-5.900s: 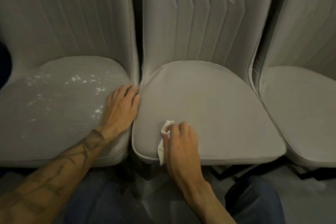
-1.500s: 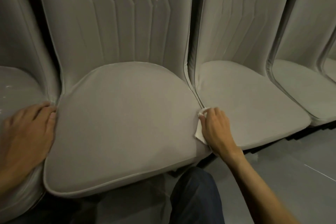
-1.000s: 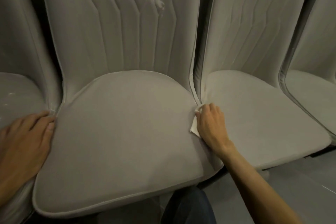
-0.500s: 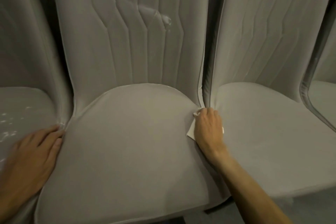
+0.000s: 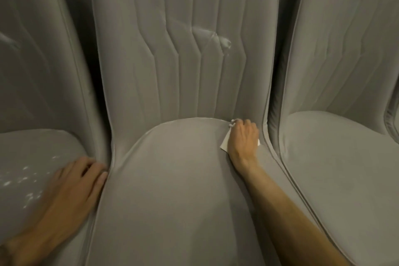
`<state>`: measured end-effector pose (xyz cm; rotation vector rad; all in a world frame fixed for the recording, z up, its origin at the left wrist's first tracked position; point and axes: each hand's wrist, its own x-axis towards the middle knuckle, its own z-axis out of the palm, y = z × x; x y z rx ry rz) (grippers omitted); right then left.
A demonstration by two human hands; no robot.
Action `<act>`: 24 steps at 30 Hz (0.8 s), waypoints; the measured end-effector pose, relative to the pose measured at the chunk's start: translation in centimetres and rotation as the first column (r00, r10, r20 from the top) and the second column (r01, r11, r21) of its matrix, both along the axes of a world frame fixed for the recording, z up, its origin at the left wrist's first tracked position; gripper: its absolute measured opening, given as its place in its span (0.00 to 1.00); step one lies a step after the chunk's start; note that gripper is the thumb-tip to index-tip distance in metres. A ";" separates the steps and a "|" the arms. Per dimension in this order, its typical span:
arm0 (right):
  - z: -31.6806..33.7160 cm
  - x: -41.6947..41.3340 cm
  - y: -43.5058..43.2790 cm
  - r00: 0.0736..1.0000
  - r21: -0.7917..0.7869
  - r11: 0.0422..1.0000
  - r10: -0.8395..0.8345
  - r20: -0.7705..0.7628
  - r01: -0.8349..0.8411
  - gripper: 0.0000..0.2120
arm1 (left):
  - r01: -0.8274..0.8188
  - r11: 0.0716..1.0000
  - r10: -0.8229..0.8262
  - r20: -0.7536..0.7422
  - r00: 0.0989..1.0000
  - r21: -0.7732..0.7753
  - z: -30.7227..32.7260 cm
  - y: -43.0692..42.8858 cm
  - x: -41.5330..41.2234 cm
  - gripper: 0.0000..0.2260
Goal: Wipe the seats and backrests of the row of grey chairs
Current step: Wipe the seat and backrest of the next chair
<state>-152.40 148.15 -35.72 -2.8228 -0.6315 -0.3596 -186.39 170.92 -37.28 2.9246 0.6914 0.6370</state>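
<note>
The right hand (image 5: 244, 138), fingers curled round the white cloth (image 5: 224, 143), has slid back along the middle seat (image 5: 172, 190) to its rear corner, against the backrest (image 5: 183, 60); the left hand (image 5: 73, 185) still rests flat, fingers relaxed, on the speckled seat (image 5: 32, 153) beside it.

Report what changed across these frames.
The right hand, gripping the white wipe, travelled from the front edge of the middle seat, up its right side, to the rear right corner by the backrest. The left hand stayed resting on the speckled left seat; the smear remains.
</note>
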 end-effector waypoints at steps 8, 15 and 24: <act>0.0 1.5 2.6 0.967 -0.014 0.968 0.252 -0.026 -0.252 0.13 | -0.041 0.999 0.041 0.042 0.998 -0.018 -0.9 1.3 1.2 0.17; -0.2 1.1 4.9 0.980 0.132 0.973 0.195 -0.038 -0.189 0.12 | -0.041 0.999 0.043 0.067 0.997 -0.033 -0.9 1.1 1.4 0.16; -0.1 1.7 1.2 0.981 -0.080 0.985 0.158 0.111 -0.150 0.10 | -0.045 0.999 0.047 0.094 0.995 -0.024 -1.2 1.0 1.1 0.15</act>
